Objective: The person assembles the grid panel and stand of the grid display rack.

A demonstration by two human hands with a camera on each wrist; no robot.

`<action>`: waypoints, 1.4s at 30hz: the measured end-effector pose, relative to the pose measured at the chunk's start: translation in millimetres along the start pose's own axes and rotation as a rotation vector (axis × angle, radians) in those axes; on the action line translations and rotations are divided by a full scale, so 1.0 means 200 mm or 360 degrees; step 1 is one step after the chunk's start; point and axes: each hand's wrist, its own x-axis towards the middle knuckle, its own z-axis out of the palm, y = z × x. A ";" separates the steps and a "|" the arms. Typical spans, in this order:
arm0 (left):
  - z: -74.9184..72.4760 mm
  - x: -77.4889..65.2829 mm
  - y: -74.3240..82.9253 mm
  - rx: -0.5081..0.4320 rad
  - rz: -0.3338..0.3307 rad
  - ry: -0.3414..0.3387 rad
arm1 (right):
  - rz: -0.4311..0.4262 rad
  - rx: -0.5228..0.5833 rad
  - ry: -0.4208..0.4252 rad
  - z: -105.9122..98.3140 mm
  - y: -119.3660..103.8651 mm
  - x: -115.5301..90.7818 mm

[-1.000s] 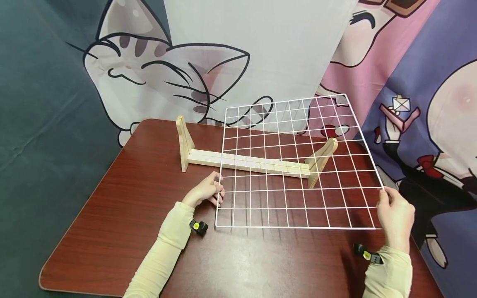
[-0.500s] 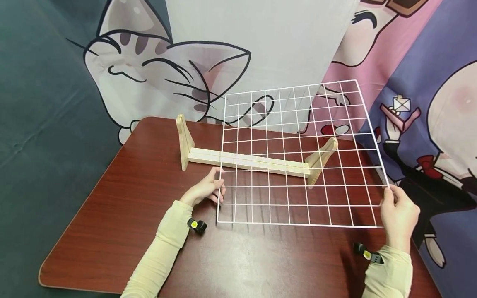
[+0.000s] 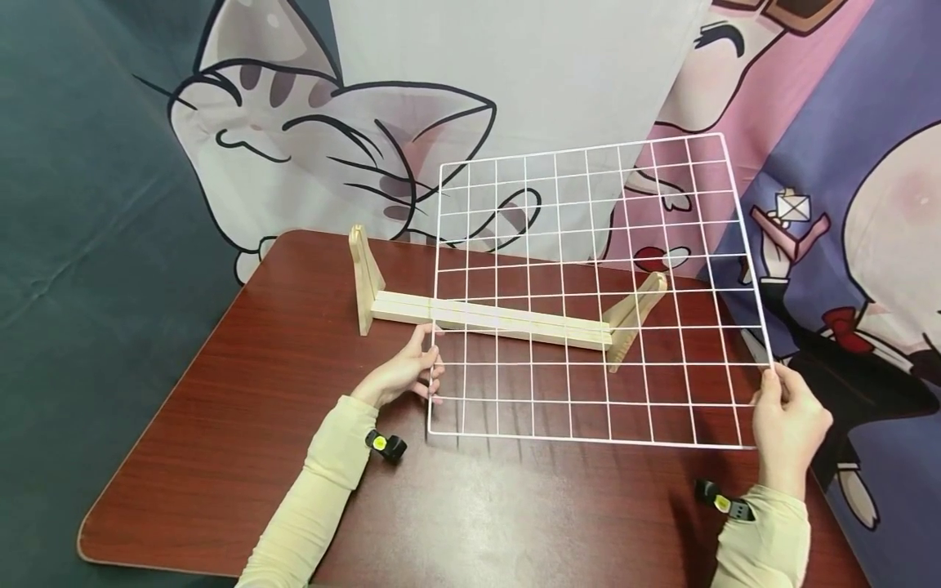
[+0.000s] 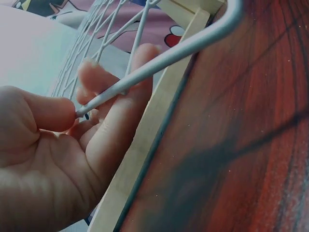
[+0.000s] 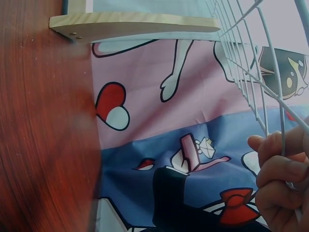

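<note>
A white wire grid panel (image 3: 547,363) is held tilted above the table, its far edge raised. My left hand (image 3: 403,371) pinches its left side wire near the front corner; in the left wrist view the thumb and fingers (image 4: 120,116) close on that thick rim wire. On the opposite side my right hand (image 3: 790,425) grips the right edge, its fingers (image 5: 280,179) curled round the wires in the right wrist view. Behind the grid stands a pale wooden stand (image 3: 400,309), a long bar between two upright end pieces, partly seen through the mesh.
The reddish-brown wooden table (image 3: 220,457) has a rounded front left corner. Cartoon-printed cloth (image 3: 588,73) hangs close behind the table and along its right side. The stand's right end piece (image 3: 634,320) rises behind the mesh.
The grid's far edge has swung upward, making the panel steeper. My right hand has shifted slightly right; my left hand has risen a little. The wooden stand has stayed put.
</note>
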 end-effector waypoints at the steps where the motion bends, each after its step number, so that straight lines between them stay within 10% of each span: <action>1: 0.00 0.00 0.00 -0.0006 0.0010 -0.0006 | -0.0005 0.0025 0.0014 0.00 0.00 0.00; 42: -0.04 -0.03 0.07 -0.0028 0.0426 0.0130 | 0.0068 0.1007 0.0113 0.14 0.04 -0.02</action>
